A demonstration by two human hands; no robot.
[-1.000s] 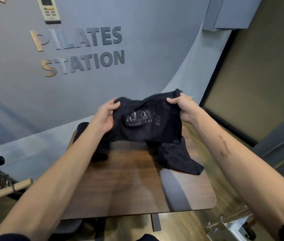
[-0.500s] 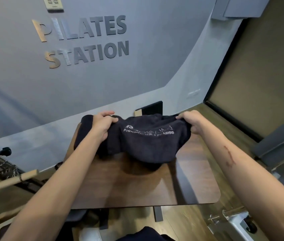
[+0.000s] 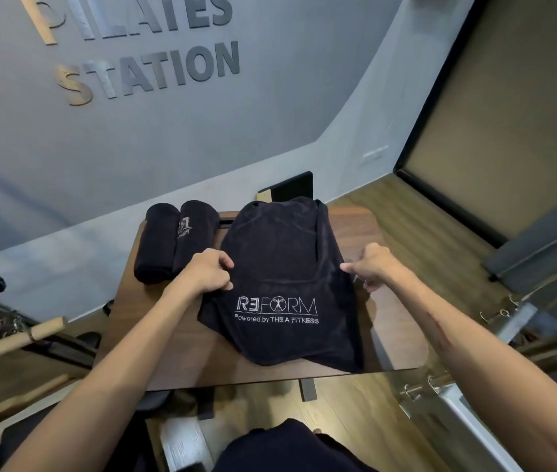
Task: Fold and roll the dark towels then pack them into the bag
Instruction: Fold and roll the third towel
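A dark towel point(image 3: 280, 274) with a white REFORM logo lies spread lengthwise on the small wooden table point(image 3: 168, 352). My left hand point(image 3: 207, 274) pinches its left edge about halfway along. My right hand point(image 3: 374, 267) pinches the right edge opposite. Two rolled dark towels point(image 3: 171, 240) lie side by side at the table's far left corner, just beyond my left hand. No bag is visible.
A grey wall with raised lettering stands behind the table. A wooden bar point(image 3: 11, 342) and metal clips lie at the left. Metal frame parts with hooks point(image 3: 501, 315) sit at the right. A dark panel point(image 3: 290, 187) leans behind the table.
The towel came down from mid-air and now lies spread flat on the table with the logo facing up. Both hands lowered with it, and the view tilted downward, showing the rolled towels.
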